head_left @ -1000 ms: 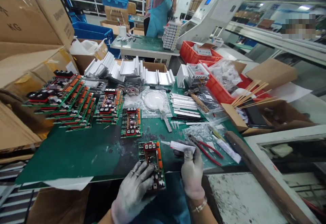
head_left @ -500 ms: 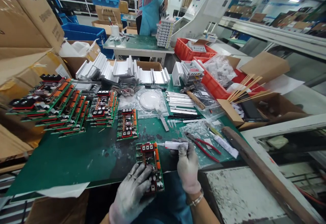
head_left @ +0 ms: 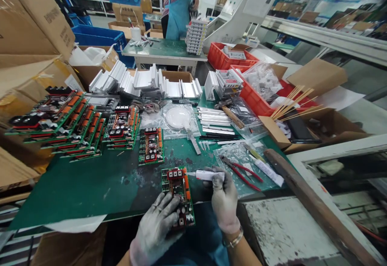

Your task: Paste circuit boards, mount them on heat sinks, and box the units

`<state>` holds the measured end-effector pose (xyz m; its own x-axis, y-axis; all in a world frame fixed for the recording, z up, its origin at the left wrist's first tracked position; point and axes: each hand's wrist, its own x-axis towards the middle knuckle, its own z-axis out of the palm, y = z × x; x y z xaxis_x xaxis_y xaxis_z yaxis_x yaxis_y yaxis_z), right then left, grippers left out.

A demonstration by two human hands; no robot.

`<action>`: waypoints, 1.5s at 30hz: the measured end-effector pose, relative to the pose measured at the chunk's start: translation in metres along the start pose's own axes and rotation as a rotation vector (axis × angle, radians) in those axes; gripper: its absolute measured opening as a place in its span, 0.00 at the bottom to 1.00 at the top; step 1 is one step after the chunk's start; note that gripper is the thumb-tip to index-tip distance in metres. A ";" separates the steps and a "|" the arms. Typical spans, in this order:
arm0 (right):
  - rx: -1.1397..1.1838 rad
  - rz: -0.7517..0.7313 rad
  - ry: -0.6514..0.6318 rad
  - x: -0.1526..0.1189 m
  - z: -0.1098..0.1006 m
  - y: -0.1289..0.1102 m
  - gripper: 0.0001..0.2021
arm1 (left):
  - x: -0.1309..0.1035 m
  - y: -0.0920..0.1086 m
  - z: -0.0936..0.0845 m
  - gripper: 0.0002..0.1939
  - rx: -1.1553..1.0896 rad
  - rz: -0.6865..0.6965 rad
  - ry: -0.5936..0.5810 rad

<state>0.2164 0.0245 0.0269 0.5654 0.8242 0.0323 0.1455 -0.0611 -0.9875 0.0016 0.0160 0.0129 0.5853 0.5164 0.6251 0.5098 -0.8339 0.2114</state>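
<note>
A green circuit board [head_left: 178, 185] with orange connectors lies at the table's front edge. My left hand [head_left: 159, 223], in a smudged white glove, rests flat on its lower left part with the fingers spread. Gloved too, my right hand [head_left: 223, 197] grips a white tube [head_left: 208, 175] between thumb and fingers. The tube's thin nozzle points left, close to the board's upper right corner; whether it touches is unclear. A second circuit board [head_left: 151, 147] lies just behind. Red-handled pliers [head_left: 242, 171] rest on a plastic bag to the right of my right hand.
Stacked circuit boards [head_left: 66, 125] stand at the left of the green table [head_left: 99, 185]. Behind are silver heatsinks [head_left: 145, 80], a white round dish [head_left: 177, 117] and a hammer [head_left: 231, 115]. A wooden bar [head_left: 314, 201] slants at the right. A person [head_left: 179, 8] stands beyond.
My right hand and the tube have shifted very slightly right and down. My left hand stays on the board.
</note>
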 end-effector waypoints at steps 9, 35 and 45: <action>-0.022 0.070 0.024 -0.003 -0.005 -0.002 0.22 | -0.002 -0.002 0.002 0.11 -0.023 -0.006 -0.015; -0.014 -0.077 -0.020 -0.029 -0.026 0.005 0.17 | -0.001 0.000 -0.001 0.08 -0.017 -0.039 -0.124; -0.112 -0.161 0.041 -0.035 -0.032 0.013 0.17 | 0.004 0.001 -0.004 0.11 -0.027 -0.069 -0.127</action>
<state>0.2243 -0.0235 0.0178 0.5600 0.8048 0.1967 0.3243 0.0055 -0.9459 0.0020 0.0159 0.0185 0.6251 0.5918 0.5089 0.5355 -0.7995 0.2720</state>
